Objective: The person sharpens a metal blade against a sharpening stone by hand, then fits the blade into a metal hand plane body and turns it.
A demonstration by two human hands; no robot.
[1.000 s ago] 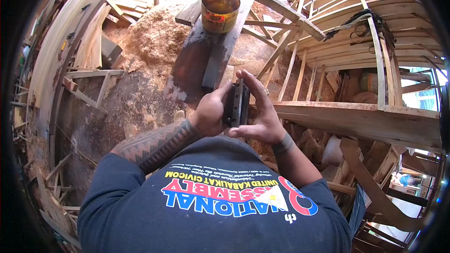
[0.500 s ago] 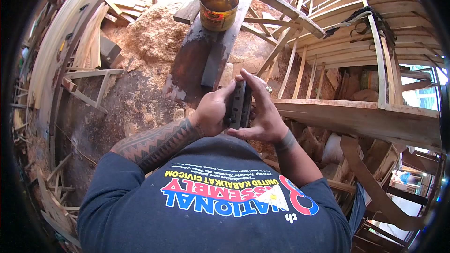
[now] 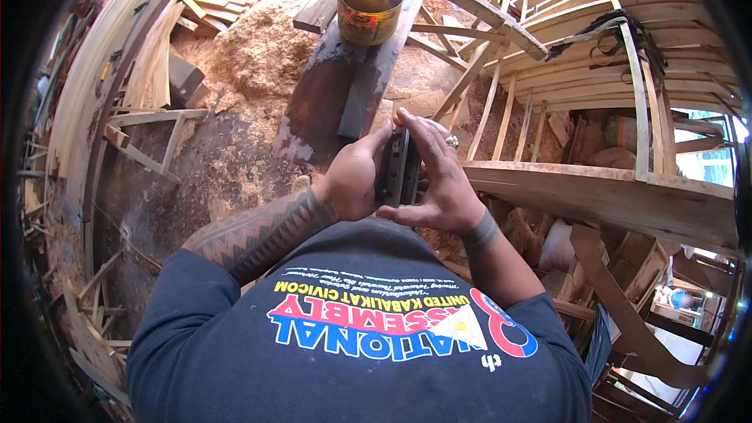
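Observation:
A dark, slotted metal block (image 3: 398, 171) stands lengthwise between my two hands, in front of my shirt. My left hand (image 3: 356, 176) closes on its left side, thumb toward the top end. Around its right side curves my right hand (image 3: 440, 172), with a ring on one finger; fingertips are at the top end and the thumb is near the bottom. Just beyond my hands, a dark grey rectangular block (image 3: 360, 106), like a sharpening stone, lies on a wet-looking wooden board (image 3: 313, 106). Farther up that board sits an open yellowish tin can (image 3: 370, 19), stained inside.
Wood shavings (image 3: 254, 63) cover the ground left of the board. A ribbed wooden frame (image 3: 564, 94), like a boat hull, rises at the right, with a thick plank (image 3: 580, 192) along its near edge. Long timbers (image 3: 102, 55) and a small wooden frame (image 3: 157, 141) stand at the left.
The metal block has turned slightly between my hands, and my right fingers have shifted over its top end. The view has moved a little; the can and board stay put.

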